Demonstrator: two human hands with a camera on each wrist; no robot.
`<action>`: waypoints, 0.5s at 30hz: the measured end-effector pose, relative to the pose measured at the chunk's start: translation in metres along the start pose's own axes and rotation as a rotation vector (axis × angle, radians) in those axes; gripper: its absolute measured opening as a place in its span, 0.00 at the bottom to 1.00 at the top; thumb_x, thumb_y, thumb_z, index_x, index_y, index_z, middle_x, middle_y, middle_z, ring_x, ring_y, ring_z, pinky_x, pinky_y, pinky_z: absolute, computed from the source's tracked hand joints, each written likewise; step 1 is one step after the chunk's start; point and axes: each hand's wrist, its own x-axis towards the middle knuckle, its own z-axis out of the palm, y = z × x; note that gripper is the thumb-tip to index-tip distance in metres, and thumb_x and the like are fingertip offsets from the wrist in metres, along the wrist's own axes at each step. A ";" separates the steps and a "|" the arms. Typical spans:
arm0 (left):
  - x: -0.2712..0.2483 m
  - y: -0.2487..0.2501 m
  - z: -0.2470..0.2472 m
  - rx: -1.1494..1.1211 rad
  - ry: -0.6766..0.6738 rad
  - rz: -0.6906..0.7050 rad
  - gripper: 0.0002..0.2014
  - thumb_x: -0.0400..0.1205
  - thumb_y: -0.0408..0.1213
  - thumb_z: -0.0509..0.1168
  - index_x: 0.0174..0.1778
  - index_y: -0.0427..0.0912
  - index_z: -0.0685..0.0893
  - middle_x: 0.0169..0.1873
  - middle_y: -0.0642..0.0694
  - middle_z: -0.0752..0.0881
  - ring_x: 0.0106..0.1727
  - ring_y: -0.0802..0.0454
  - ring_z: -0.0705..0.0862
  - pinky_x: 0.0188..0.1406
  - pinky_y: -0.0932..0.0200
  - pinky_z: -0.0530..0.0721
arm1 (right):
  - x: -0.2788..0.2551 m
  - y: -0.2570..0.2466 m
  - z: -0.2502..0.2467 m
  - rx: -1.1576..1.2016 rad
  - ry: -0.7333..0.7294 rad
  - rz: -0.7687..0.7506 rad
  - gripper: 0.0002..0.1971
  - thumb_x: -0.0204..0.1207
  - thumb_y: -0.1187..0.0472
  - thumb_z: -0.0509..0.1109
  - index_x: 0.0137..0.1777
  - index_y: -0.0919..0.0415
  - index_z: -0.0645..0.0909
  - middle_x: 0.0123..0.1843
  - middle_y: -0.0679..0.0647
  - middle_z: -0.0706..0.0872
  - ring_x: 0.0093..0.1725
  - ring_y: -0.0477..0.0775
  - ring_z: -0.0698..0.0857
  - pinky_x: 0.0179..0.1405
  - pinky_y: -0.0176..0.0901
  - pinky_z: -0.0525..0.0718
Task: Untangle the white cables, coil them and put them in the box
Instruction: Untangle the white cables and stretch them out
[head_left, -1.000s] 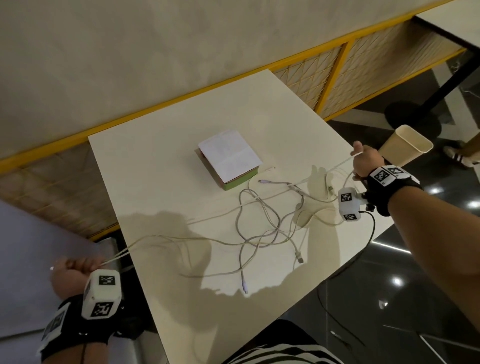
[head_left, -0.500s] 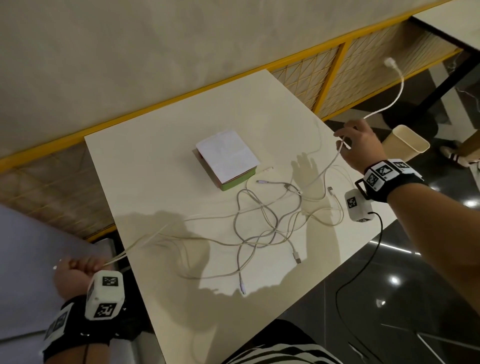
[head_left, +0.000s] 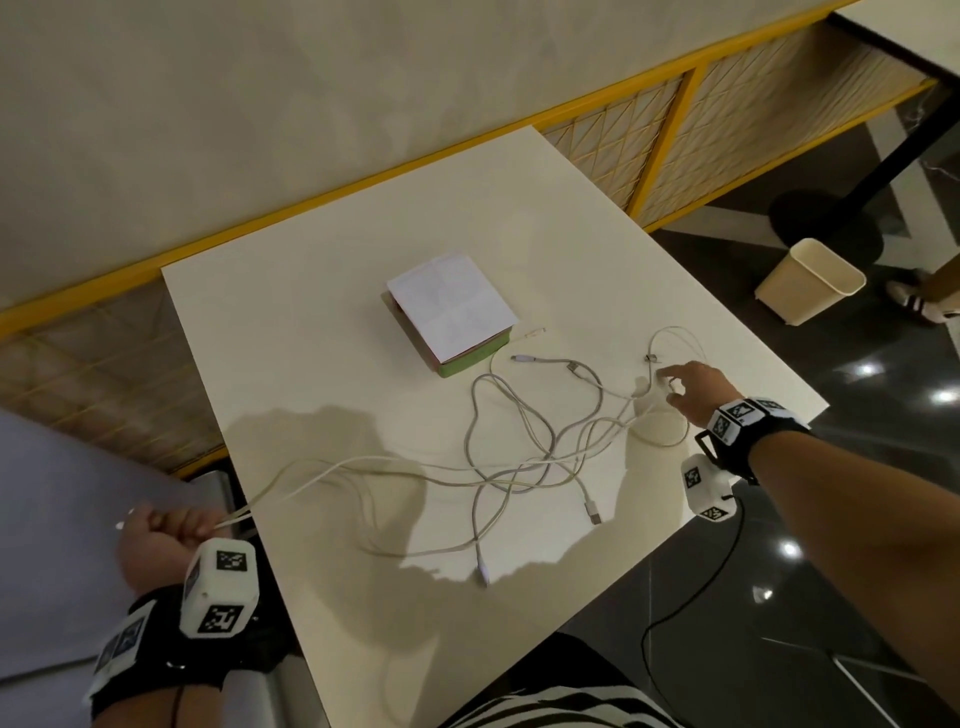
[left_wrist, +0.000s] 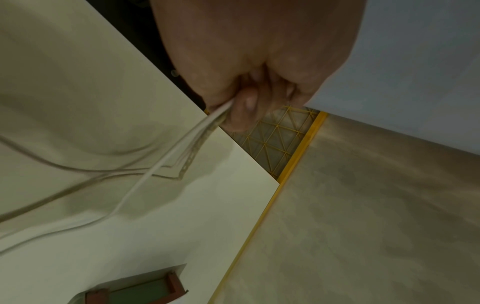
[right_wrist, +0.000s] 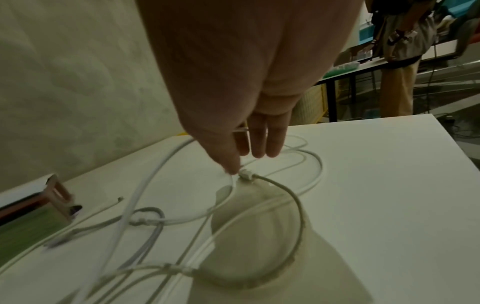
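Several white cables (head_left: 519, 447) lie tangled on the white table (head_left: 311, 338), right of centre. Off the table's left edge my left hand (head_left: 192, 525) is a fist gripping a bundle of cable strands; in the left wrist view my left hand (left_wrist: 241, 111) holds those cable strands (left_wrist: 166, 160) as they run slack onto the table. My right hand (head_left: 667, 387) is low over the right part of the tangle with its fingers straight. In the right wrist view my right hand (right_wrist: 249, 158) touches a cable beside a white connector (right_wrist: 245, 174). The green box (head_left: 452, 312), with white paper over it, stands behind the tangle.
A cream waste bin (head_left: 810, 280) stands on the dark floor to the right, with another person's foot (head_left: 919, 306) beside it. A yellow-framed lattice panel (head_left: 649, 130) runs behind the table. The table's right edge is close to my right wrist.
My right hand, which had lifted a cable end high to the right, has come down onto the tangle, and that cable now lies on the table. The left hand keeps its grip.
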 end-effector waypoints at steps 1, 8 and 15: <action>0.000 0.000 0.001 0.009 -0.002 -0.003 0.32 0.86 0.39 0.44 0.10 0.47 0.61 0.10 0.52 0.58 0.12 0.57 0.58 0.28 0.64 0.51 | -0.002 0.002 0.002 -0.012 -0.026 0.030 0.22 0.74 0.71 0.64 0.67 0.56 0.79 0.68 0.64 0.79 0.66 0.64 0.78 0.67 0.50 0.76; -0.008 -0.001 0.008 -0.050 0.046 -0.038 0.27 0.85 0.39 0.50 0.16 0.48 0.59 0.13 0.52 0.57 0.15 0.56 0.56 0.18 0.68 0.59 | -0.009 -0.010 -0.003 -0.192 -0.057 0.128 0.29 0.78 0.69 0.53 0.78 0.50 0.63 0.71 0.61 0.75 0.66 0.65 0.79 0.62 0.56 0.79; -0.014 -0.003 0.015 -0.038 0.026 -0.086 0.21 0.83 0.36 0.53 0.22 0.49 0.59 0.13 0.53 0.58 0.14 0.58 0.57 0.17 0.69 0.59 | 0.023 -0.083 0.020 -0.103 0.059 -0.138 0.19 0.77 0.65 0.59 0.69 0.59 0.75 0.67 0.63 0.76 0.66 0.67 0.75 0.63 0.60 0.78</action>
